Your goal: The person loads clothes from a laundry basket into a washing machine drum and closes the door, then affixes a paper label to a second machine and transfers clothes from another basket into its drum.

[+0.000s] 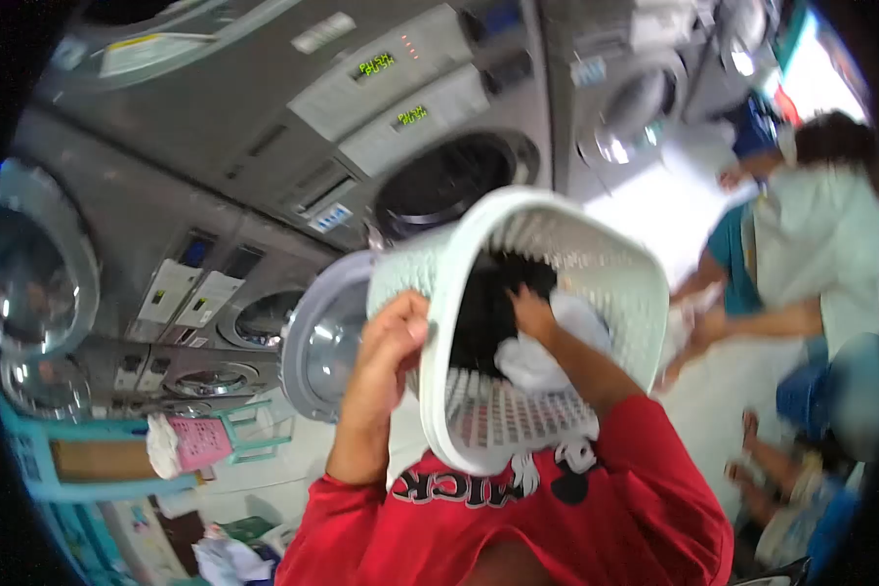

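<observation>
A bank of grey washing machines [205,117] fills the wall, two panels lit with "PUSH". Another person [816,234] bends over to the right, well apart from your hands. Your pale, perforated basket [441,361] is tilted just above your red shirt [557,518], its mouth towards you, in front of a dark drum opening [449,181] and beside an open round door [332,337]. Inside lie dark clothes [481,317] and a smaller white cloth [535,363]. Your left hand [391,332] has its fingers curled closed on the basket's side, by the rim. Your right hand [529,313] reaches inside, touching the dark clothes — its fingertips are partly hidden, so you cannot tell how far they are closed.
</observation>
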A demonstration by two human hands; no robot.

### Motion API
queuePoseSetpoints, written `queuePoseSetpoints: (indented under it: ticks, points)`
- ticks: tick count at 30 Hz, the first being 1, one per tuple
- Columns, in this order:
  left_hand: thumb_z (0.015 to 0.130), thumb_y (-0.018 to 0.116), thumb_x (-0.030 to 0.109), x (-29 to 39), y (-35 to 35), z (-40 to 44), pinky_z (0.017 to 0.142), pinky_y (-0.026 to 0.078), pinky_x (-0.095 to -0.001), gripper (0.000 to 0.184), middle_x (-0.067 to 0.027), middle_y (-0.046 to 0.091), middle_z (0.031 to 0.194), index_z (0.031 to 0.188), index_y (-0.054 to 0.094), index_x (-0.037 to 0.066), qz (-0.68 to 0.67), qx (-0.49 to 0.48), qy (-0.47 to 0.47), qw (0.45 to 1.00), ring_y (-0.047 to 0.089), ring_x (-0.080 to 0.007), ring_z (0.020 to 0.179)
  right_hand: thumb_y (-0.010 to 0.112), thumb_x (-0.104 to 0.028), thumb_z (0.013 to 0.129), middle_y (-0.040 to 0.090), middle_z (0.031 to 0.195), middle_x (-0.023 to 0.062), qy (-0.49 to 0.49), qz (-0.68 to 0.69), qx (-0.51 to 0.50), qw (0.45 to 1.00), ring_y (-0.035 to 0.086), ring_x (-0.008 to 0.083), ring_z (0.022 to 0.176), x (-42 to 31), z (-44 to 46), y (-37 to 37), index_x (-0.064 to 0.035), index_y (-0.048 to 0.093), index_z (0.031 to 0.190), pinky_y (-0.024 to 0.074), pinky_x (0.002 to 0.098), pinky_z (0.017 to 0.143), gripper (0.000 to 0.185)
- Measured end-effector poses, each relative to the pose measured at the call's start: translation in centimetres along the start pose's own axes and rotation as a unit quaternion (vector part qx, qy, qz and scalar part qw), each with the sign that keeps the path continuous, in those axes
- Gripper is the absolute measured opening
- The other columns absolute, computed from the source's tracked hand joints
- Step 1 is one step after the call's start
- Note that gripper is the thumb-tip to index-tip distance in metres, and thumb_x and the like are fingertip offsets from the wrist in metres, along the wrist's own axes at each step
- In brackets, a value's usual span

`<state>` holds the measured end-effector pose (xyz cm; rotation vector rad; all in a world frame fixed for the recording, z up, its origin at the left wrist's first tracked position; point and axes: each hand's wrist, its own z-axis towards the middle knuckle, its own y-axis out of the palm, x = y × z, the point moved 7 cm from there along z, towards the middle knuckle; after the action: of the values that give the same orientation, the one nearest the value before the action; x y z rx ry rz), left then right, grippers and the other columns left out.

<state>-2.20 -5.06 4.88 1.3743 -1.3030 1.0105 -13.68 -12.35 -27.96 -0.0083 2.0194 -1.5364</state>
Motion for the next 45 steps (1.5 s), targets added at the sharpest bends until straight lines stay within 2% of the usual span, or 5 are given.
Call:
queuePoseSetpoints:
  ticks: [13,31,36,39,45]
  points:
    - [0.075,0.056,0.016,-6.4,-4.5,-4.5,0.035,0.022,-0.0186,0.02,0.0046,0.036,0.052,0.064,0.04,0.011,-0.166,0.19,-0.035,0.967,0.032,-0.0041,0.039,0.048,-0.012,0.067,0.044,0.091,0.0105,-0.723,-0.161,-0.133,0.659,0.052,0.0206,0.072,-16.8,-12.9,-19.7,-0.0134,0.04,0.095,0.0449,0.0256,0.042,0.03]
    - [0.079,0.045,0.029,-16.9,-8.0,-7.2,0.07,0.028,-0.0272,0.033,-0.0078,0.049,0.092,0.098,0.043,0.002,-0.415,0.331,0.046,0.846,0.042,-0.0179,0.081,0.05,-0.021,0.068,0.044,0.076,0.0088,-0.948,-0.14,0.194,0.209,0.049,0.0165,0.068,-28.6,-12.5,-39.0,-0.0097,0.044,0.072,0.0388,0.0215,0.036,0.013]
    - [0.081,0.043,0.033,-20.9,-7.1,-5.9,0.089,0.033,-0.0336,0.046,-0.0122,0.05,0.11,0.114,0.043,0.0,-0.481,0.334,0.073,0.808,0.046,-0.0255,0.101,0.054,-0.012,0.068,0.053,0.078,0.0038,-0.692,-0.469,0.455,0.307,0.052,0.0192,0.075,-38.2,5.5,-59.1,-0.0178,0.056,0.086,0.0473,0.0293,0.059,0.019]
    - [0.08,0.044,0.032,-19.8,-5.4,-6.4,0.084,0.035,-0.035,0.044,-0.0115,0.052,0.105,0.111,0.045,0.0,-0.437,0.441,0.045,0.782,0.048,-0.026,0.093,0.064,-0.029,0.067,0.0,0.139,0.0108,-0.138,-0.107,0.622,0.763,0.006,0.0333,0.126,-35.7,17.9,-81.4,-0.0197,0.005,0.133,0.0097,0.0548,0.097,0.09]
    - [0.082,0.042,0.031,-16.4,-3.6,-7.8,0.079,0.037,-0.0291,0.04,-0.0075,0.054,0.098,0.106,0.048,0.0,-0.357,0.492,0.055,0.792,0.049,-0.019,0.089,0.053,-0.015,0.07,0.056,0.099,0.0143,-0.396,-0.143,0.71,0.565,0.057,0.025,0.086,-37.9,13.0,-70.2,-0.0089,0.05,0.106,0.0474,0.0359,0.064,0.037]
